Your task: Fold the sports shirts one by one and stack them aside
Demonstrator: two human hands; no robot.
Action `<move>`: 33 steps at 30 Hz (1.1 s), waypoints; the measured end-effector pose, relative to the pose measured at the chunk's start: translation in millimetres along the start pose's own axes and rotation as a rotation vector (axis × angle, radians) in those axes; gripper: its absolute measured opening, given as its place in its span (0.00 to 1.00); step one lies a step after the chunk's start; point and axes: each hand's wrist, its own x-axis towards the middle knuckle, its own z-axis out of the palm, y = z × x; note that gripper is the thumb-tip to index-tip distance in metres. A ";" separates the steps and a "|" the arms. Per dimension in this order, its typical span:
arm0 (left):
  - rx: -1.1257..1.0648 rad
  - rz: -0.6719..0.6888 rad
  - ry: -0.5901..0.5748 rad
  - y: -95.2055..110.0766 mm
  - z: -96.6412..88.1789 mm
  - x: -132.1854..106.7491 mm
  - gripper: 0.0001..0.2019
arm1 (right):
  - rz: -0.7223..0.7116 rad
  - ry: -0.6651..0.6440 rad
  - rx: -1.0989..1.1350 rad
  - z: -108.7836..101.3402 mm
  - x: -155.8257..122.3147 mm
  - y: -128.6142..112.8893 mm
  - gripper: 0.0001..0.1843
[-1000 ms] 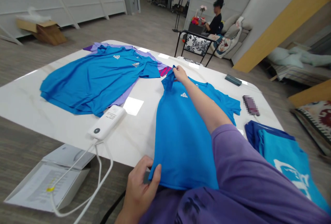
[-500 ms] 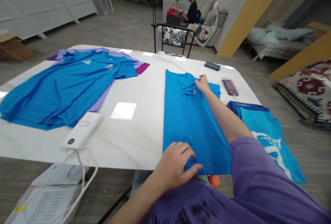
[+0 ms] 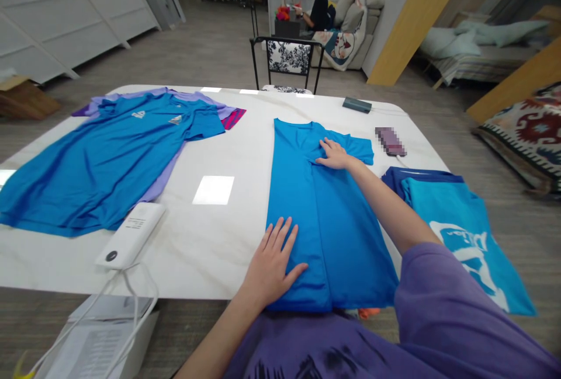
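Observation:
A blue T-shirt [image 3: 346, 233] lies in front of me on the white table [image 3: 219, 151], its left side folded over toward the middle. My left hand [image 3: 276, 259] rests flat on the folded part near the hem, fingers spread. Farther up, my right hand [image 3: 335, 154] lies on the shirt just below the collar, its fingers extended and pressing the cloth. One short sleeve sticks out to the right beyond that hand. Neither hand grips anything.
At left, another blue T-shirt [image 3: 131, 151] lies spread over purple and red garments. A white power bank [image 3: 131, 236] with cables sits near the front edge. Folded clothes [image 3: 456, 215], a phone [image 3: 390, 141] and a dark case [image 3: 357, 105] are at right. A person [image 3: 319, 2] sits beyond the chair [image 3: 288, 58].
My left hand has moved left and flattened onto the shirt's folded side. My right hand has gone from pinching the cloth near the collar to lying flat, slightly lower.

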 end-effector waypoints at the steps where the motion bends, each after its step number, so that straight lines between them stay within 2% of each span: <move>1: 0.005 0.000 -0.007 0.7 -2.3 -0.4 0.44 | -0.001 0.026 -0.008 -0.6 -3.4 -0.8 0.59; 4: 0.014 -0.005 -0.034 3.5 -7.5 -0.8 0.42 | -0.093 0.141 0.010 -3.3 -5.2 -14.5 0.53; 6: 0.013 -0.003 -0.053 5.4 -9.0 -1.3 0.42 | -0.181 0.186 0.048 -6.2 5.0 -32.0 0.48; 9: 0.014 -0.003 -0.059 6.4 -8.7 -2.0 0.44 | -0.204 0.189 0.119 -9.4 37.0 -62.7 0.44; 12: 0.019 -0.004 -0.046 2.1 -7.5 -0.3 0.46 | -0.115 0.104 0.146 -6.6 76.3 -84.1 0.45; 15: 0.010 -0.011 -0.048 -10.4 -8.2 8.6 0.48 | -0.070 0.069 0.122 0.7 110.4 -87.9 0.48; 20: 0.006 -0.051 -0.074 -41.1 -11.2 41.3 0.48 | -0.099 0.139 0.132 -0.6 159.7 -79.7 0.47; 23: 0.000 -0.049 -0.069 -52.4 -10.9 56.9 0.50 | -0.047 0.256 0.185 -13.0 196.4 -87.1 0.42; 26: -0.017 -0.049 -0.053 -56.0 -8.8 61.3 0.53 | -0.028 0.393 0.226 -26.1 238.9 -106.8 0.33; 28: -0.010 -0.045 -0.045 -57.3 -6.7 60.1 0.54 | -0.028 0.370 0.249 -32.0 267.4 -122.0 0.31; 30: 0.012 -0.036 -0.037 -59.4 -4.1 58.1 0.55 | 0.003 0.287 0.267 -35.4 293.6 -134.3 0.30; 33: 0.041 -0.022 -0.013 -64.0 0.2 56.3 0.57 | 0.053 0.194 0.268 -38.1 326.1 -141.7 0.24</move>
